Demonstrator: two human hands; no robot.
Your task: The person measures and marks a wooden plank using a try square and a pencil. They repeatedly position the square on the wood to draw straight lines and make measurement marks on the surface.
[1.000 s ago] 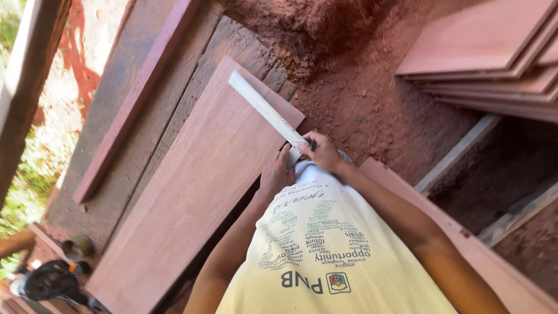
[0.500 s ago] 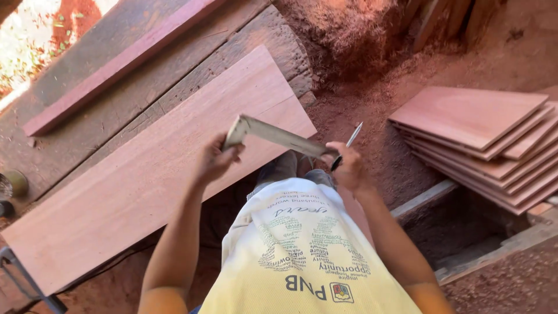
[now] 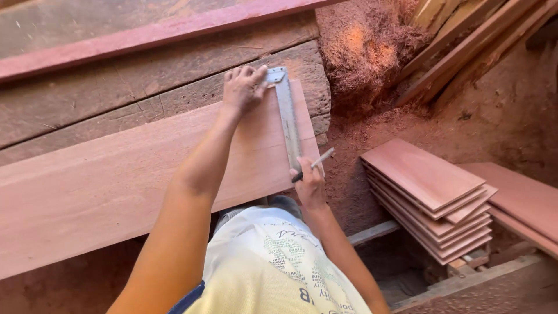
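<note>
A long reddish wooden board (image 3: 116, 180) lies across a weathered workbench (image 3: 116, 99). A metal try square (image 3: 287, 119) rests across the board's right end, blade running toward me. My left hand (image 3: 244, 87) presses the square's far end at the board's far edge. My right hand (image 3: 308, 180) sits at the board's near edge beside the blade and holds a pencil (image 3: 314, 165) that points up and right.
A stack of cut reddish panels (image 3: 430, 195) lies on the ground to the right, with another board (image 3: 523, 203) beyond. A pile of red sawdust and shavings (image 3: 366, 52) sits past the bench end. Planks (image 3: 465, 46) lean at top right. A red strip (image 3: 145, 38) lies along the bench.
The square, held up in both hands half a second ago, now lies flat on the board's right end. My left hand reached forward to its far end; my right hand came down to the near edge.
</note>
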